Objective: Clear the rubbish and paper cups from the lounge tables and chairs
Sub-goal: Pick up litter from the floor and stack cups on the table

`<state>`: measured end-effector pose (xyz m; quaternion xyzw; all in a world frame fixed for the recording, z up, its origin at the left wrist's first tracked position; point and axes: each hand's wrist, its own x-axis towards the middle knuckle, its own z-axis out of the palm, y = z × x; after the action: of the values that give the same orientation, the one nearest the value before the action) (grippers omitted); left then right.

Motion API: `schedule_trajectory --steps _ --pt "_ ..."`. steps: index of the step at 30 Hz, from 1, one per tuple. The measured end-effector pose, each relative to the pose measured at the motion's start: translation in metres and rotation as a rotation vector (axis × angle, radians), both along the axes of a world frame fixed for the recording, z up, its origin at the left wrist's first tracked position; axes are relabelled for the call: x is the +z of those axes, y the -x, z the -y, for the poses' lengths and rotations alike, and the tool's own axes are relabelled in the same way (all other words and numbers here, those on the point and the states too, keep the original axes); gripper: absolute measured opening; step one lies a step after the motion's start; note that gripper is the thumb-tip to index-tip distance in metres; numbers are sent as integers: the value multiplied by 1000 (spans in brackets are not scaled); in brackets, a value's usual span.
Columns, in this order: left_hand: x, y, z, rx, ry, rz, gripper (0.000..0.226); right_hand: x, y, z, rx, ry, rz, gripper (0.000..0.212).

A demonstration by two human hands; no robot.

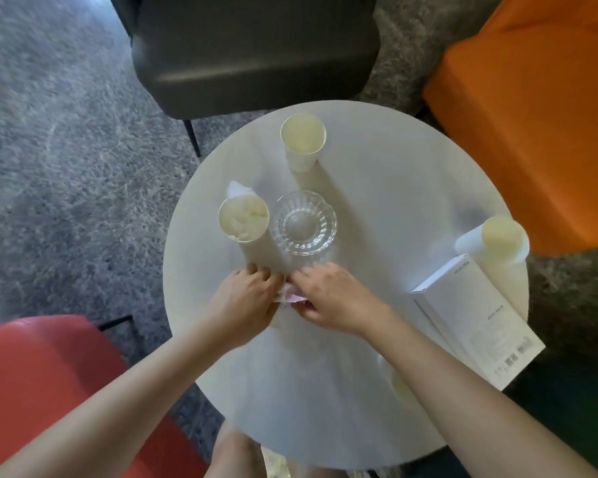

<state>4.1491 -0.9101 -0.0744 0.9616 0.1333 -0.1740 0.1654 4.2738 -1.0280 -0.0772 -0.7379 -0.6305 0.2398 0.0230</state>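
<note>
While curled, both hands' fingers (256,270) pinch wrapper (292,298).

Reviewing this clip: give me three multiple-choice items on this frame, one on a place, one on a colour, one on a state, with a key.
1. Where is the white box?
A. right edge of the round table
B. on the grey chair
C. on the carpet

2. What colour is the chair at upper right?
A. blue
B. orange
C. white

3. How is the paper cup beside the box?
A. upright
B. crushed flat
C. lying on its side

Key: 1 A, the box overhangs the table rim; 2 B, its seat is orange; 3 C, its opening faces sideways.
</note>
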Motion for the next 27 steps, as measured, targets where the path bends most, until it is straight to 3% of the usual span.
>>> schedule_trajectory --steps 6,11,17,20,24,27 --pt "-4 23 -23 78 -34 97 55 -6 16 -7 -73 -14 34 65" --pt "-5 34 -38 83 -15 83 66 3 30 -5 -224 -78 -60 65" --pt "-8 37 -59 -40 38 96 79 0 39 0 -386 -91 10 70" --pt "0 40 -78 -63 115 206 76 0 48 -2 -493 -148 51 66" --pt "11 34 -105 -9 253 526 52 -1 54 -7 -657 -287 87 59" --pt "14 18 -117 13 223 608 71 2 60 -7 -764 -348 114 56"
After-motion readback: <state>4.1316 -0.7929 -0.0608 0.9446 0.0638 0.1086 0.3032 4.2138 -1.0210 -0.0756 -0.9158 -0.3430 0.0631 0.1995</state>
